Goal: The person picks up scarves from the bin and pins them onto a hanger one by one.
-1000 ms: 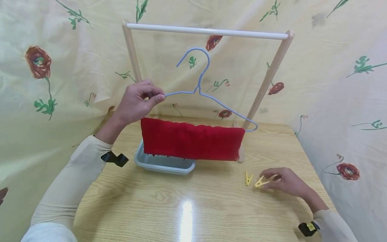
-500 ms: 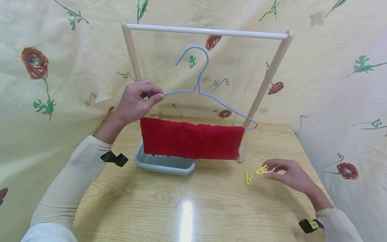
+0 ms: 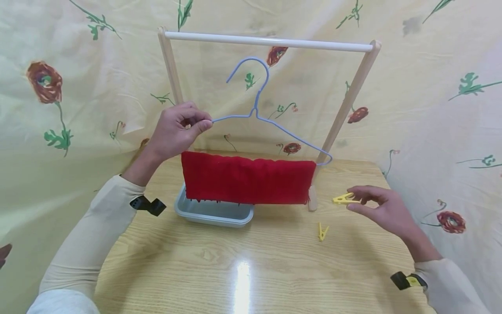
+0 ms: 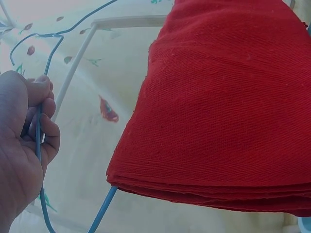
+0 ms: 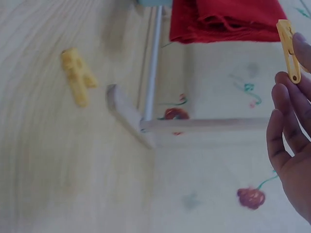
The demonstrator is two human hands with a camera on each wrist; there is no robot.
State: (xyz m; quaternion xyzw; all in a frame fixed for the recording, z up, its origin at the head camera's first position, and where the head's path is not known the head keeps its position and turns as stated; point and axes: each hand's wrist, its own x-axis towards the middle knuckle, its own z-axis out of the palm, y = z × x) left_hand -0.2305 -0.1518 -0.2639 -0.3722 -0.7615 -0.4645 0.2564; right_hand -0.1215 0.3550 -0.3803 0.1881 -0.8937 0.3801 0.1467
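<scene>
A rack (image 3: 270, 42) stands at the far side of a wooden table (image 3: 188, 266), behind a blue hanger (image 3: 256, 104) draped with red cloth (image 3: 248, 178), which partly hides a tub (image 3: 213, 220) at left. A person's left hand (image 3: 176, 131) grips the hanger; the right hand (image 3: 380, 208) pinches one yellow clothespin (image 3: 342, 199), right of another clothespin (image 3: 321, 235).

Open air separates the right grip (image 3: 383, 210) from the red cloth (image 3: 248, 179); a loose yellow clothespin (image 3: 322, 232) lies lower, on the desk (image 3: 188, 270). The rack's right post (image 3: 348, 102) stands behind the right end of the blue clothes hanger (image 3: 256, 104). The left grip (image 3: 178, 131) blocks the opposite shoulder. Below the cloth's left part sits a plastic tray (image 3: 213, 220).
</scene>
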